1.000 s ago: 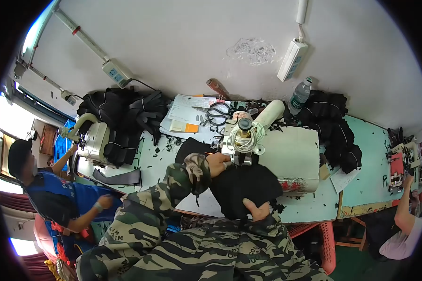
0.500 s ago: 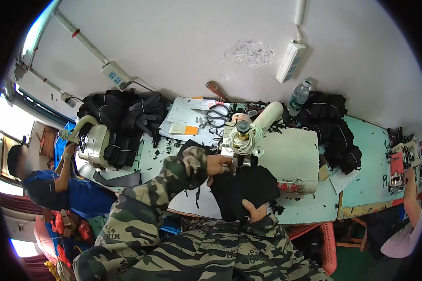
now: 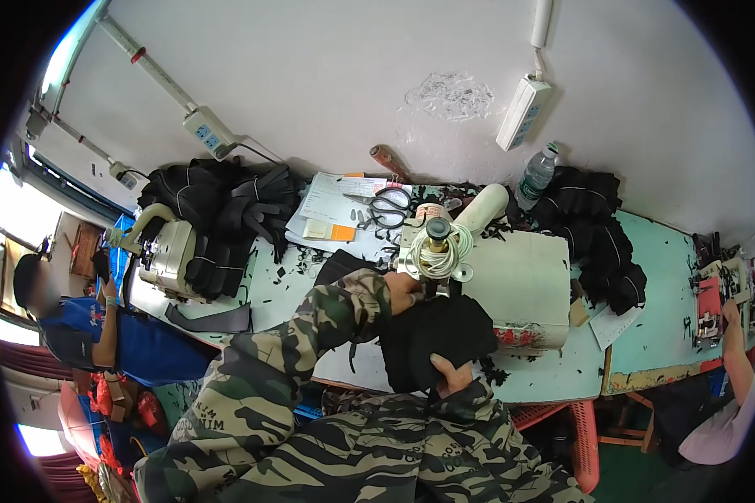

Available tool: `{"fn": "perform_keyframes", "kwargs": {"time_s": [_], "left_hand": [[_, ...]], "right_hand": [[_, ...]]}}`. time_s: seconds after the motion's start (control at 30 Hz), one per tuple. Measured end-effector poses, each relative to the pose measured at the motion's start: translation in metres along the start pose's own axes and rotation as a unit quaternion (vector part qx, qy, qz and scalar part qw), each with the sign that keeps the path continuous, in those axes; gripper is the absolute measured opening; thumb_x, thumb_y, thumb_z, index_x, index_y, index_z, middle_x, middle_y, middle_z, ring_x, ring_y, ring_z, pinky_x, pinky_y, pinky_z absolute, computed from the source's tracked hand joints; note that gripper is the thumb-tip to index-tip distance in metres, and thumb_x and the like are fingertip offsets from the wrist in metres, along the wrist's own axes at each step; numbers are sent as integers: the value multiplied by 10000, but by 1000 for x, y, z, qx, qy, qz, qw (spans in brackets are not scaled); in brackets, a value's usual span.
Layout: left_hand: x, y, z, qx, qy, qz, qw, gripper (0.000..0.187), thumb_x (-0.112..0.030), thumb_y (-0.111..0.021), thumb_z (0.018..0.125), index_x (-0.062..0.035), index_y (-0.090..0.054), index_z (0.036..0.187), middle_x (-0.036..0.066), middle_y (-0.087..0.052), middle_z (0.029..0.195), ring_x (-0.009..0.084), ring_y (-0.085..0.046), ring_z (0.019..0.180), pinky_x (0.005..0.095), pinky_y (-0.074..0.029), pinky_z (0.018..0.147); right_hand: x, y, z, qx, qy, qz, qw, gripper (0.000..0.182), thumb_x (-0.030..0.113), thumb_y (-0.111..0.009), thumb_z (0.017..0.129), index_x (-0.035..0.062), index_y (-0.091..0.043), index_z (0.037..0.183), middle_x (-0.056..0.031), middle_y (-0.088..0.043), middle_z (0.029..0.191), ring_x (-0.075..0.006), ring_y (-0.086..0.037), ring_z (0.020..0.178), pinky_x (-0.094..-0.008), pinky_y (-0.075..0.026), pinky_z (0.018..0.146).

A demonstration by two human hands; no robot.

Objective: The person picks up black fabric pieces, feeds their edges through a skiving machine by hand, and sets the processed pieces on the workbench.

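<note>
A black fabric piece (image 3: 436, 339) lies at the front of a sewing machine (image 3: 434, 243), its upper edge reaching under the machine head. My right hand (image 3: 453, 375) grips the near edge of this fabric, thumb on top and the other fingers hidden beneath. At the fabric's upper left corner, close against the machine head, is my left hand (image 3: 403, 292). Its fingers are curled and closed; the fingertips are hidden, so what they hold cannot be made out. Another dark cloth (image 3: 346, 267) lies just behind my left sleeve.
Black scissors (image 3: 387, 201) and papers (image 3: 327, 201) lie behind the machine's left side. A water bottle (image 3: 535, 176) stands near black bundles (image 3: 600, 243) on the right. Further black pieces (image 3: 226, 201) are piled left. Co-workers sit at machines on both sides.
My left hand has moved slightly right, closer to the machine head, its fingers now more hidden. The black fabric has turned a little under my right hand. The left co-worker has raised a dark piece.
</note>
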State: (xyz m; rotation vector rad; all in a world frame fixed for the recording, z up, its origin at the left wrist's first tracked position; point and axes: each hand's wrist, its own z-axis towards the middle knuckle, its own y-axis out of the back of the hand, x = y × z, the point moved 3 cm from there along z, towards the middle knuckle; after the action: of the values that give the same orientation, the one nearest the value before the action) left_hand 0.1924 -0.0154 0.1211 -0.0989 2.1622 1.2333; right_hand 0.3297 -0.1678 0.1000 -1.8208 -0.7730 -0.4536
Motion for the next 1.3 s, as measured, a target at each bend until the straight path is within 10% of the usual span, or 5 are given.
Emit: {"fn": "perform_keyframes", "kwargs": {"time_s": [0.2, 0.3, 0.6, 0.93, 1.3], "left_hand": [[-16, 28, -29, 123, 73, -133, 981, 248, -143, -481, 816, -59, -581, 1026, 162, -620, 806, 311, -607, 746, 385, -470, 696], [10, -2, -19, 13, -66, -109, 992, 255, -145, -480, 816, -25, -565, 1024, 180, -611, 838, 326, -598, 778, 374, -462, 710], [-2, -2, -9, 4, 33, -45, 998, 249, -198, -523, 772, -72, -636, 955, 168, -635, 838, 325, -610, 816, 389, -466, 748], [13, -9, -24, 105, 45, -264, 958, 217, -115, -456, 864, -15, -527, 1042, 32, -549, 677, 133, -587, 629, 254, -463, 528], [-17, -1, -6, -40, 63, 3, 997, 261, -213, -531, 760, -62, -623, 952, 193, -624, 859, 346, -599, 829, 412, -473, 750]], "right_hand": [[18, 0, -10, 57, 186, -320, 927, 370, 89, -611, 762, -28, -524, 1102, -130, -566, 1059, -218, -541, 969, -331, -426, 848], [13, 7, -5, 58, 71, -199, 976, 361, 93, -609, 763, -24, -529, 1095, -128, -561, 1059, -217, -539, 965, -331, -421, 854], [-3, 8, -4, 50, -4, -38, 998, 407, 103, -611, 764, -35, -487, 1126, -118, -545, 1068, -218, -529, 973, -330, -416, 860], [23, -1, -10, 44, 129, -253, 958, 368, 89, -624, 750, -30, -521, 1082, -122, -556, 1048, -217, -534, 963, -330, -418, 859], [-3, 10, 0, 92, 36, -89, 991, 399, 86, -616, 765, -27, -486, 1125, -111, -554, 1053, -209, -534, 949, -330, -418, 856]]}}
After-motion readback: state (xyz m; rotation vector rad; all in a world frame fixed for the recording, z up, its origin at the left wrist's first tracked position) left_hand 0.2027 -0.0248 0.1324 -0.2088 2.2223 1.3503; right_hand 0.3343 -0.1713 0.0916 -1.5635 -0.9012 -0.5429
